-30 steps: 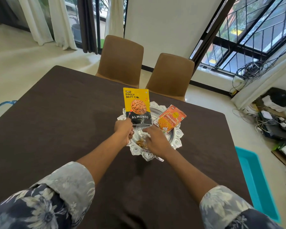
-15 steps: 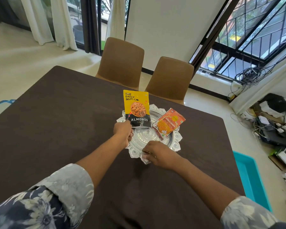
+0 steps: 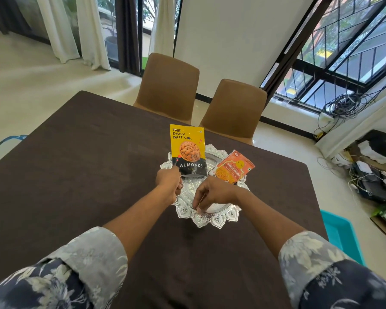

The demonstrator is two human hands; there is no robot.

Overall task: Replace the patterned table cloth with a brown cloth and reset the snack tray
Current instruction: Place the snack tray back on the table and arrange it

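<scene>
Left grip (image 3: 168,180): fingers closed on the bottom left corner of the almond pouch (image 3: 188,150), holding it upright over the far left part of the silver tray (image 3: 210,217).

Right grip (image 3: 212,192): fingertips (image 3: 197,205) curled down and pinched together at the tray's near inner rim. Whether they hold a small item or only touch the metal cannot be told.

Almond pouch: yellow and black, printed "ALMONDS". Judged light, with a slick, flexible film; likely to flop if held high. Best taken low at the base seam or by both side edges.

Garlic bhujia packet (image 3: 233,167): orange, lying tilted on the tray's far right rim, just beside the pouch. Judged light and crushable; take it by an edge, not the middle.

Silver tray: round, embossed, with a scalloped petal border. It sits near the middle of the bench, toward its far side. Judged stiff and smooth, so packets may slide on it; lift by opposite sides of the rim.

Brown cloth (image 3: 76,163): already spread under the tray, covering the bench in view. Soft; could drag and wrinkle if the tray is pushed.

Beyond the tray: two tan chairs (image 3: 168,85) at the bench's far edge.
</scene>
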